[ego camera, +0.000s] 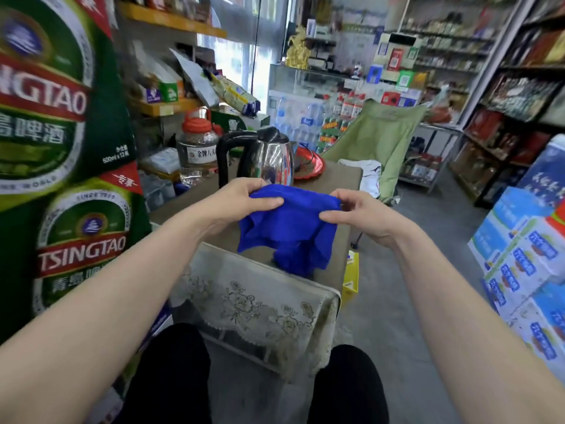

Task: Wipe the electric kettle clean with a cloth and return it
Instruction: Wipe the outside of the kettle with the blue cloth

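- Head view: big green beer cartons (pixel 61 148) fill the left side, printed "TSINGTAO" in white on a red band, with "500ml x 12" in small type; the upper carton's name is cut off by the frame edge to "NGTAO".
- The left hand (pixel 241 198) pinches the top left edge of the blue cloth (pixel 290 228) between thumb and fingers, closed on the fabric.
- The right hand (pixel 357 215) pinches the cloth's right edge the same way, thumb against curled fingers; the cloth hangs bunched between both hands above the bench (pixel 333 182).
- The electric kettle (pixel 263 157), steel with a black handle and lid, stands on the bench just beyond the hands; its base is hidden behind the left hand and the cloth.
- A clear jar with a red lid (pixel 197 148) stands left of the kettle; its label carries Chinese characters, partly covered by the kettle handle.
- A red plate (pixel 310 165) lies right of the kettle, partly behind it.
- A lace-patterned cover (pixel 260 304) drapes the near end of the bench.
- Blue and white cartons (pixel 526 255) on the right bear blurred writing.
- Far shelves are too blurred to read.
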Demonstrator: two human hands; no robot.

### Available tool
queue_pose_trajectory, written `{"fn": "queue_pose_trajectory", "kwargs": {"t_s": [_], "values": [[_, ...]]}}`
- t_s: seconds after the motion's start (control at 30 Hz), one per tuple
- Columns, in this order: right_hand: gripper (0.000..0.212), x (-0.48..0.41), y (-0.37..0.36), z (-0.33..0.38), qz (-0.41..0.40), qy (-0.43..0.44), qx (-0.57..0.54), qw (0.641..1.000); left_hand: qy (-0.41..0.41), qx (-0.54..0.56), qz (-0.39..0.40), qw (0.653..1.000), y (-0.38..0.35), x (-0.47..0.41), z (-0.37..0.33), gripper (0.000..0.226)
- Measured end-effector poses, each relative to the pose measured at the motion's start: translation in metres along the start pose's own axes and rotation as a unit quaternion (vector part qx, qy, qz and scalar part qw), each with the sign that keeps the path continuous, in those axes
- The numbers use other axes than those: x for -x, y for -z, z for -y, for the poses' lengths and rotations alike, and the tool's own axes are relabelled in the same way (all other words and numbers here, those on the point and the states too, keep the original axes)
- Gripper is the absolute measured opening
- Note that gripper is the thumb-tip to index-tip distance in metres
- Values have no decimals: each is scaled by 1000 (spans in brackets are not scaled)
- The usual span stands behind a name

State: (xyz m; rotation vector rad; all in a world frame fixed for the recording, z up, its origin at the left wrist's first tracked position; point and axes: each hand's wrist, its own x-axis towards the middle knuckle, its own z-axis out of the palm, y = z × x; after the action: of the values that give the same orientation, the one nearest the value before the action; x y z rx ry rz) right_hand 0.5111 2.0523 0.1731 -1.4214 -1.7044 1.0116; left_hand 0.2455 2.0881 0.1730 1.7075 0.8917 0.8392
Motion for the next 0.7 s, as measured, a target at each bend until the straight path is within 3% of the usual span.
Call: {"fn": "queue_pose_trajectory", "kwargs": {"t_s": [0.17, 0.27, 0.37, 0.5, 0.57, 0.7], "values": [[33, -9, -8, 44, 40, 39, -18, 998, -61, -48, 27, 997, 9, -18, -42, 21], [26, -21, -15, 60, 12, 49, -41, 998, -80, -66, 7, 995, 11, -32, -61, 29], [7, -31, -9, 62, -53, 48, -67, 995, -13, -55, -22, 998, 23, -47, -47, 40], [5, -43, 6, 52, -61, 41, -47, 996, 77, -16, -19, 997, 31, -56, -17, 32], [12, -45, 9, 53, -23, 23, -41, 999, 36, 9, -42, 998, 28, -57, -19, 20], [50, -54, 1, 62, 18, -6, -61, 998, -63, -45, 7, 997, 23, -62, -45, 42]]}}
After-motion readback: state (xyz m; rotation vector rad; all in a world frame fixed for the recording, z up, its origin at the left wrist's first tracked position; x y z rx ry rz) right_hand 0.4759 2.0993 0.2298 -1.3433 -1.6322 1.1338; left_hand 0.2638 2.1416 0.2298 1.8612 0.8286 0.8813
